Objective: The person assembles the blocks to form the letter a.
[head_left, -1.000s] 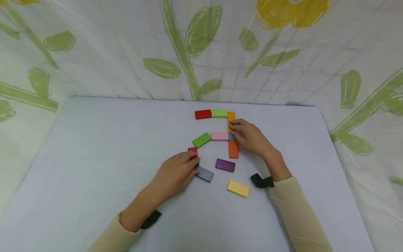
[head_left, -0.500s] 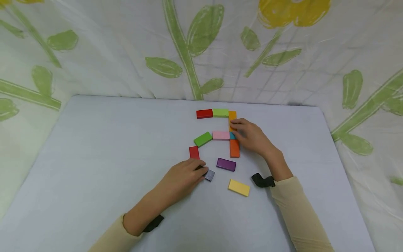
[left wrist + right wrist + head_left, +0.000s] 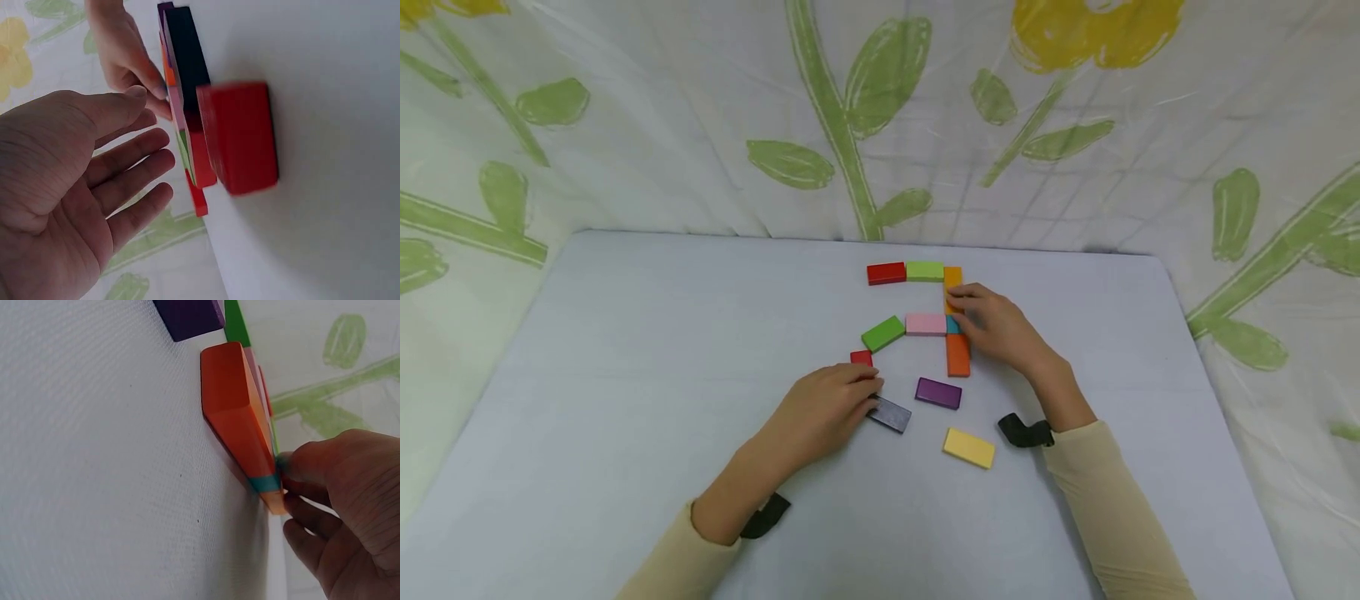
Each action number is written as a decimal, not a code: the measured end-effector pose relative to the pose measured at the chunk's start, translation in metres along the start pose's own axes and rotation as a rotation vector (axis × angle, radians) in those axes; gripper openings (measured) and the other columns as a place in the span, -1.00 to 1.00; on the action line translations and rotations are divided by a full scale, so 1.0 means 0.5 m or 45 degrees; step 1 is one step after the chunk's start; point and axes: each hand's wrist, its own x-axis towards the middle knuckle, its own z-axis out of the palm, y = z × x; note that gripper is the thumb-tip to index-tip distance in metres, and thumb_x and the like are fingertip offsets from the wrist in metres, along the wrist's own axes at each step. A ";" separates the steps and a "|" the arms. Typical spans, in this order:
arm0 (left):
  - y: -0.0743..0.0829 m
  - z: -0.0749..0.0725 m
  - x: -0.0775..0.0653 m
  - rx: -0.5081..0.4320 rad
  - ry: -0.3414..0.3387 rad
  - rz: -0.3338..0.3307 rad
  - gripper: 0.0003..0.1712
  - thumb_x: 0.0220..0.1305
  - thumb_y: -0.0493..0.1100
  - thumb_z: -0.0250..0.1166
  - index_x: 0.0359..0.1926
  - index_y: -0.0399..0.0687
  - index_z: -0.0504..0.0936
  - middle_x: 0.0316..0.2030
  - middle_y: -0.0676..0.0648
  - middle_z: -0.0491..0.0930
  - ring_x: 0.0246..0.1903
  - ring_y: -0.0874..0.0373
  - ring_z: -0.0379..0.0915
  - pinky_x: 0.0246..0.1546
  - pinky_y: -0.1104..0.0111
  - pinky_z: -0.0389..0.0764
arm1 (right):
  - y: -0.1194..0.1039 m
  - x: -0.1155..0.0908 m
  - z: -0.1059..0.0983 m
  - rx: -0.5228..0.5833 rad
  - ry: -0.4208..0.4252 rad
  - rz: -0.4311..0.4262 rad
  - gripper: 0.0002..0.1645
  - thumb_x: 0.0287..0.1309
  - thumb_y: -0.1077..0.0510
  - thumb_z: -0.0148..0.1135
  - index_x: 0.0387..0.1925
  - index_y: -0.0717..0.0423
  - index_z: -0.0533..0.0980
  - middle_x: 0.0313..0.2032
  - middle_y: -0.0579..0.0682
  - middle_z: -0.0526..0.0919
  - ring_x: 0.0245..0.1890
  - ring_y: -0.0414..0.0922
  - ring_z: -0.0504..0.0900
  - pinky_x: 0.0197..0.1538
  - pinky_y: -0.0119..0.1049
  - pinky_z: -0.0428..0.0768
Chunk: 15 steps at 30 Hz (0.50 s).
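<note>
The grey block (image 3: 892, 415) lies just to the right of my left hand (image 3: 820, 412), its long axis slanting: one end toward the tabletop's (image 3: 587, 350) far and left edges, the other toward the near and right edges. My left hand is nearer to it; my right hand (image 3: 1002, 329) sits closer to the far edge. Beyond my left fingers, on the far-edge side, the red block (image 3: 861, 357) shows only its far end in the head view, so I cannot tell its long axis there.

My left fingers (image 3: 137, 179) are loosely spread, the thumb apart, pinching nothing; from the wrist they look just clear of the blocks, though from above they cover the grey block's left end. My right fingers bend toward the amber block (image 3: 952, 277), with the thumb at the teal block (image 3: 952, 325); whether they pinch or merely rest there, I cannot tell.
</note>
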 end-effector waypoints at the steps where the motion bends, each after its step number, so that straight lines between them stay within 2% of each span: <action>1: -0.006 -0.001 0.002 -0.003 0.003 0.000 -0.63 0.36 -0.14 0.48 0.15 -0.08 0.78 0.11 -0.05 0.76 0.14 0.06 0.71 0.21 0.20 0.73 | 0.000 0.000 0.000 0.002 0.001 0.001 -0.48 0.48 0.27 0.20 0.40 0.28 0.49 0.41 0.22 0.53 0.48 0.20 0.48 0.54 0.14 0.44; 8: -0.043 -0.004 0.018 -0.015 -0.001 -0.005 -0.64 0.35 -0.11 0.50 0.12 -0.08 0.79 0.14 -0.07 0.75 0.20 0.03 0.68 0.23 0.18 0.72 | 0.001 -0.001 0.004 0.012 0.010 -0.003 -0.49 0.48 0.27 0.21 0.39 0.27 0.50 0.41 0.21 0.54 0.47 0.19 0.48 0.54 0.14 0.45; 15: -0.056 -0.008 0.026 -0.015 -0.041 -0.005 -0.59 0.36 -0.10 0.49 0.18 -0.11 0.76 0.18 -0.10 0.73 0.24 0.00 0.65 0.27 0.14 0.70 | 0.004 0.002 0.004 -0.011 0.013 -0.003 -0.49 0.49 0.24 0.20 0.40 0.26 0.50 0.42 0.19 0.54 0.47 0.18 0.49 0.53 0.14 0.45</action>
